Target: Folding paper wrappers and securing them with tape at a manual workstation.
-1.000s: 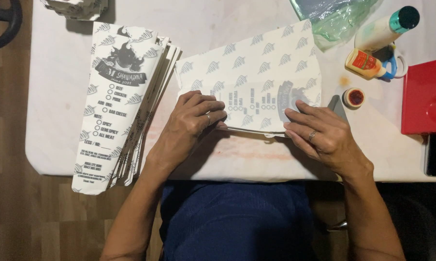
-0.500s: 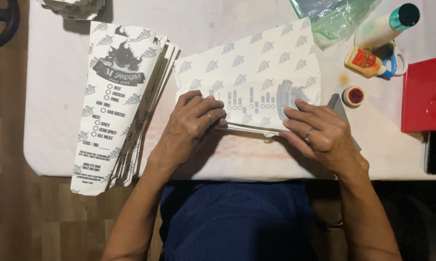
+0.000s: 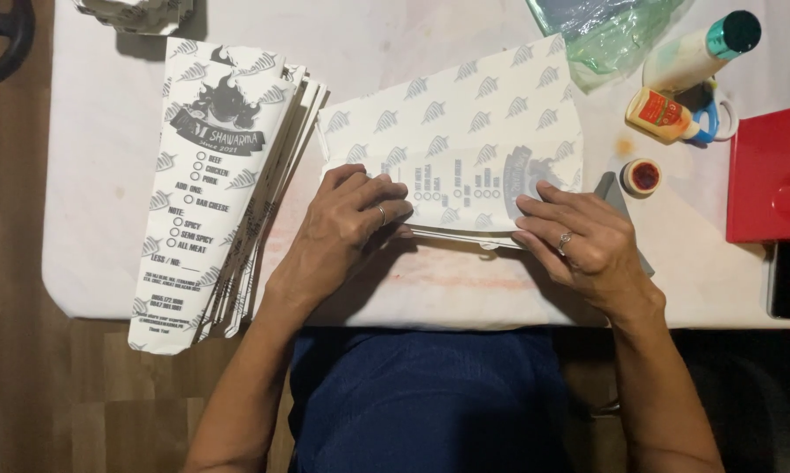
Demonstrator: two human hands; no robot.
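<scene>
A white printed paper sheet (image 3: 465,131) with a grey leaf pattern lies across the middle of the white table (image 3: 97,175). My left hand (image 3: 351,223) presses flat on the sheet's near left part, fingers pointing right along its folded near edge. My right hand (image 3: 579,241) presses down on the near right part, fingertips on the fold. Both hands wear a ring. A small flap of paper shows under the fold between my hands.
A fanned stack of finished printed paper sleeves (image 3: 211,184) lies at the left, overhanging the table's front edge. At the right stand a glue bottle (image 3: 662,114), a small red-filled cap (image 3: 642,175), a tall bottle with teal cap (image 3: 701,48), a red box (image 3: 776,175) and a green plastic bag (image 3: 601,31).
My left fingers have slid slightly right along the fold. My right hand has shifted a little left. The sheet stays in place.
</scene>
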